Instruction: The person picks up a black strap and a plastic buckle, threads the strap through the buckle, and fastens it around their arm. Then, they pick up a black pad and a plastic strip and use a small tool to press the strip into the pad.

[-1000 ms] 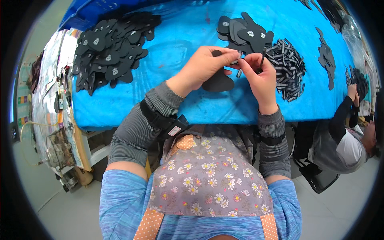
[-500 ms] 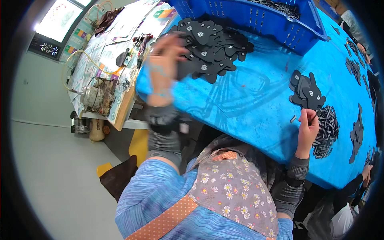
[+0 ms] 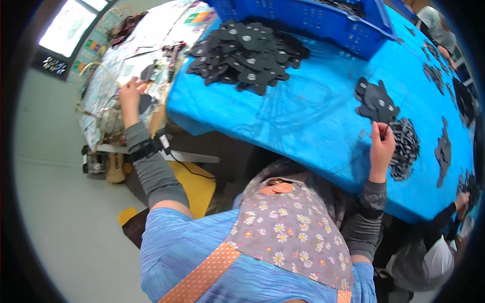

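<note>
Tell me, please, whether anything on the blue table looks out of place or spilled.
One small grey piece lies alone on the blue table, left of the right hand, looking stray beside the heap of short pieces. Nothing else clearly stands out.

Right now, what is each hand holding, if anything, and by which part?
The right hand appears to pinch a thin dark tool; which end is unclear. A flat black piece shows beside the left hand; whether it is held cannot be told.

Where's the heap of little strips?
In the head view, the strip heap sits right of centre on the blue table, just right of the right hand.
</note>
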A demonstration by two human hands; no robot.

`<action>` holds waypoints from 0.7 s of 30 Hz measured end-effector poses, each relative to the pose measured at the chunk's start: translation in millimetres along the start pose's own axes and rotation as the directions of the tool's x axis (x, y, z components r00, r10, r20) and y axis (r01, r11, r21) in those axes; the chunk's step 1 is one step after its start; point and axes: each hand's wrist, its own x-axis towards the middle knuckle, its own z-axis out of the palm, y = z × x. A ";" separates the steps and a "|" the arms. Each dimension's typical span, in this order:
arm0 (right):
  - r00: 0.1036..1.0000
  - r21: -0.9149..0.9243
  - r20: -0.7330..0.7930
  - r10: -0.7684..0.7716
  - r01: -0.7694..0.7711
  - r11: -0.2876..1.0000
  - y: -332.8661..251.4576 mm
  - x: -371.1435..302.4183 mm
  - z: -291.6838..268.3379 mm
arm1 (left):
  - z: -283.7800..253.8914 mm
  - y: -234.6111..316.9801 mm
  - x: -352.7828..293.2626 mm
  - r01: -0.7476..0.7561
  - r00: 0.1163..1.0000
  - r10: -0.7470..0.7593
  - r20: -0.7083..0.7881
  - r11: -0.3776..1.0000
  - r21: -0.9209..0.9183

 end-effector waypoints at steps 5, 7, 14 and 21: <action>0.992 -0.114 -0.127 0.014 -0.029 0.993 -11.4 -12.3 -12.4 | 70.0 82.6 -77.5 -0.030 0.924 0.138 0.356 0.956 -0.292; 0.987 -0.133 -0.157 0.019 -0.040 0.990 -13.5 -15.5 -15.1 | 105.4 112.1 -120.3 0.068 0.890 0.146 0.432 0.894 -0.443; 0.998 -0.392 0.051 0.048 -0.024 0.920 -13.2 -22.5 -10.5 | 218.7 162.5 -241.4 0.486 0.331 0.189 0.925 0.806 -0.338; 0.995 -0.614 0.082 0.052 0.010 0.789 -11.6 -15.0 9.2 | 275.4 128.4 -295.9 0.457 0.228 0.252 0.940 0.825 -0.332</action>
